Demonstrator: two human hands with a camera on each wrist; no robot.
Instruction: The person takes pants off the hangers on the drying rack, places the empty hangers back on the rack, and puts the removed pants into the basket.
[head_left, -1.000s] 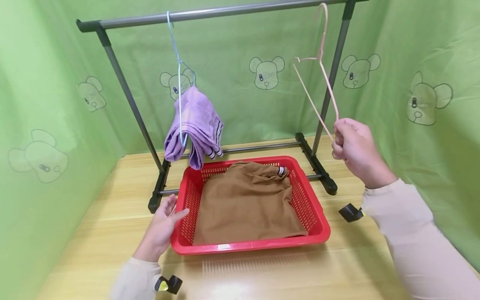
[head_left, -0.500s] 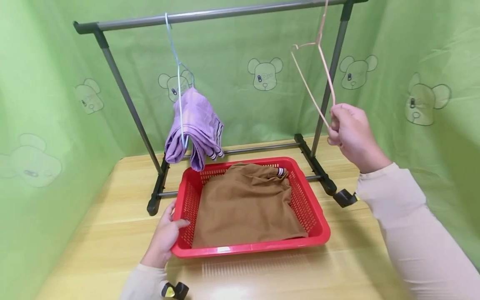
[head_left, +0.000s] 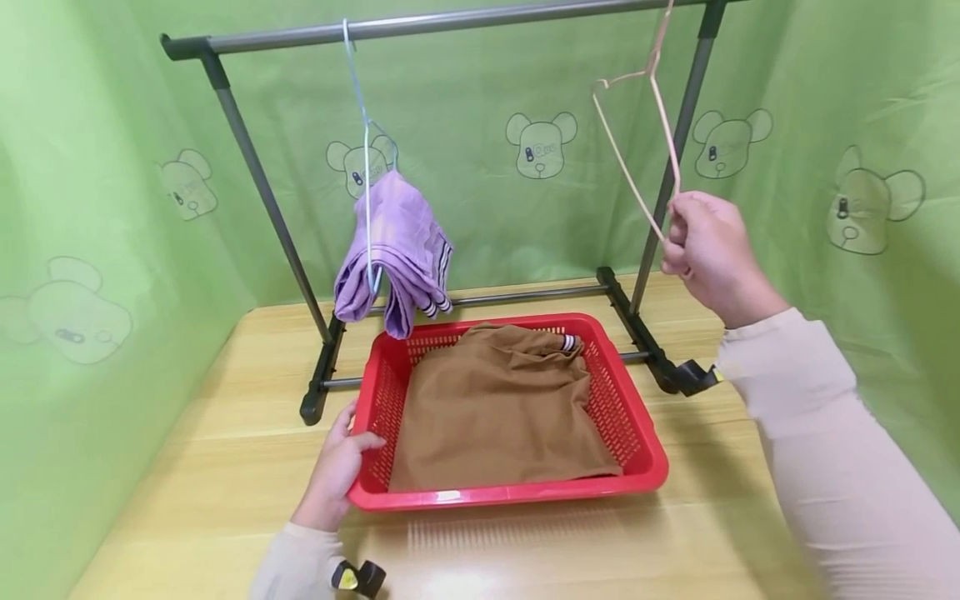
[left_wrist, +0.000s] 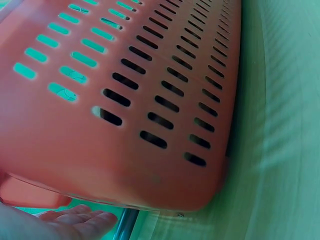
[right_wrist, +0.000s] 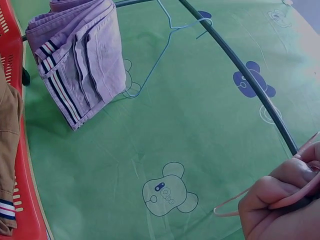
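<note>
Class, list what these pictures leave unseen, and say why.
- Pink hanger's hook tip: cut off by the head view's top edge.
- Most of the floor of the red basket: under the brown garment, head view.
- Hanger's lower corner: inside the right grip, head view.

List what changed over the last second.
Right hand moved up, raising the pink hanger; its top is now cut off by the head view's edge. Left hand closed in on the red basket, thumb over its left rim. Unchanged: purple garment on blue hanger, brown garment in basket.
</note>
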